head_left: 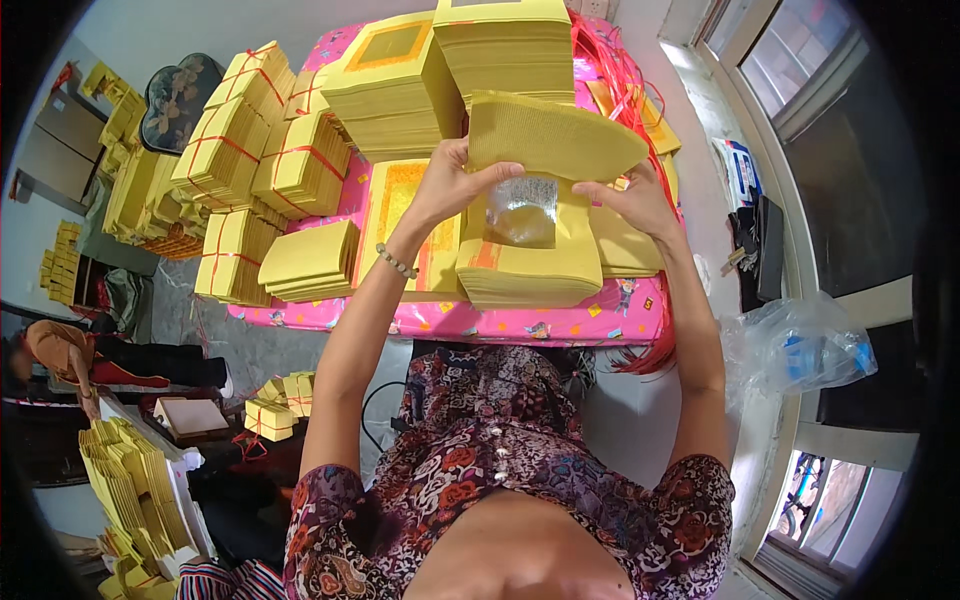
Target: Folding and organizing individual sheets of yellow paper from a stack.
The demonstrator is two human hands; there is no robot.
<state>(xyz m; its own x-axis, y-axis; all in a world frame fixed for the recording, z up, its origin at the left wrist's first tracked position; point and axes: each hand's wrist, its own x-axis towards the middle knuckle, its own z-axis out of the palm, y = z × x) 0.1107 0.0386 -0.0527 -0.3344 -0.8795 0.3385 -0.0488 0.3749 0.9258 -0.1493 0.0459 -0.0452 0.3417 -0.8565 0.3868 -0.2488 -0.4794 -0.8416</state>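
Note:
Both hands grip a yellow joss paper sheet (550, 135), or a thin bundle of them; I cannot tell which. It is raised and curved, its ribbed face toward me. My left hand (455, 185) pinches one side, thumb in front, and a bead bracelet circles that wrist. On the other side my right hand (640, 205) pinches the lower corner, thumb pointing inward. Right below lies a thick joss paper stack (530, 280), its top sheet bearing a silver foil square (522, 215) and an orange smear. Fingers behind the raised paper are partly hidden.
The table has a pink patterned cover (480, 325). Tall paper stacks (505, 55) rise behind my hands, and bundles tied with red string (225, 145) crowd the left. Red strips (620, 75) hang at the right. Another person (65, 350) bends at far left. A plastic bag (800, 345) hangs by the window.

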